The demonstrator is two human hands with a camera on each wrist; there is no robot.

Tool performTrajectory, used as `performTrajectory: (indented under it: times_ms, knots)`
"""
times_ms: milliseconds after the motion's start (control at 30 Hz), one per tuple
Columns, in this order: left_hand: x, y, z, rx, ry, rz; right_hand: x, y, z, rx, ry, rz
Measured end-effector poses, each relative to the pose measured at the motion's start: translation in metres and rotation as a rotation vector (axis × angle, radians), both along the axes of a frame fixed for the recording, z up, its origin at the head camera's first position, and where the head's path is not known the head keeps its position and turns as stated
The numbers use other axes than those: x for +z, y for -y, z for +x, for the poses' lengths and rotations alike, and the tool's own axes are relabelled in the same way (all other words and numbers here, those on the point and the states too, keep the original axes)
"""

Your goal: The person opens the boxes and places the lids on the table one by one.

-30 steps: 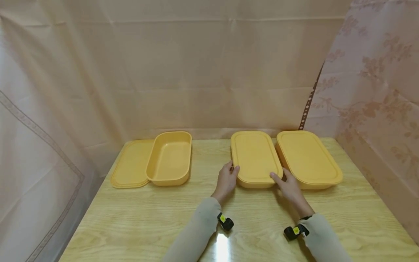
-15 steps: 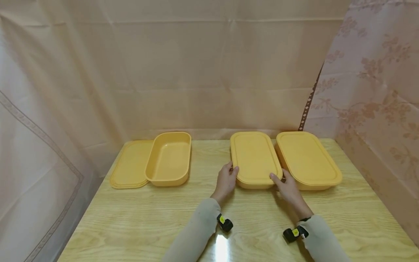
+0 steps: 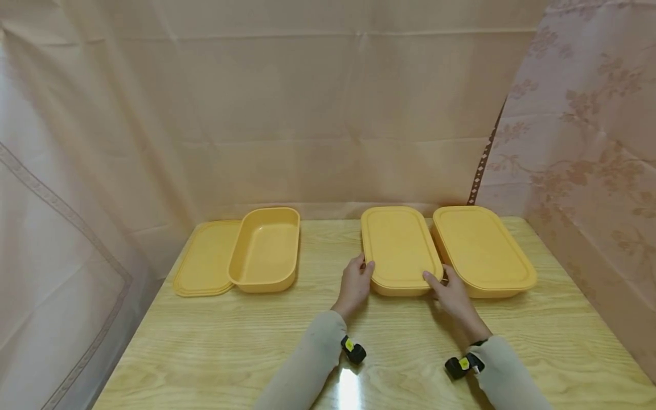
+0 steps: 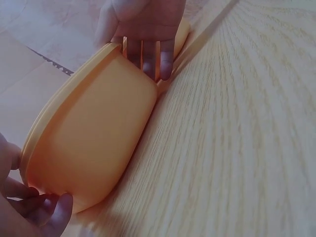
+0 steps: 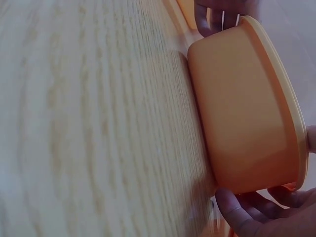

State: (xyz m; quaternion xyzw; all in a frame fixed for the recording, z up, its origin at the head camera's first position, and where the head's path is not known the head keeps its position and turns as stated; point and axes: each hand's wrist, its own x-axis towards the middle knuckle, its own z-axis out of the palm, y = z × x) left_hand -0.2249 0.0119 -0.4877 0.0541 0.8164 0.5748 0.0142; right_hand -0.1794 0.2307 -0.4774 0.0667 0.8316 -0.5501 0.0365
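A yellow lidded container (image 3: 400,250) stands mid-table, long side running away from me. My left hand (image 3: 359,277) grips its near left corner, thumb on the lid's rim. My right hand (image 3: 445,287) grips the near right corner the same way. In the left wrist view the container (image 4: 94,143) sits on the wood, with my left hand's fingers (image 4: 47,212) under its rim and the right hand (image 4: 143,29) at the far end. The right wrist view shows the container (image 5: 242,108) with right fingers (image 5: 252,212) curled against its side.
A second lidded yellow container (image 3: 482,250) sits close against the right of the held one. At the left stands an open yellow container (image 3: 266,253), partly on a loose lid (image 3: 205,265). Curtains hang behind and beside the wooden table (image 3: 230,341).
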Motion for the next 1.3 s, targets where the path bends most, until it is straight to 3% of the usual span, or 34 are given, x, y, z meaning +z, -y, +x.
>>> performTrajectory:
  times_ms: [767,900,1300]
  knots:
    - [0.0067,0.0004,-0.0003,0.031,-0.010,-0.038,0.0074,0.0030,-0.0002,-0.019,0.038,0.035]
    - [0.0068,0.0013,-0.0003,0.039,-0.028,-0.084,0.0078,0.0047,-0.0002,-0.027,0.041,0.055]
    - [0.0088,0.0040,0.0004,0.063,-0.181,-0.284,0.0065,0.0058,-0.0012,-0.066,0.023,0.078]
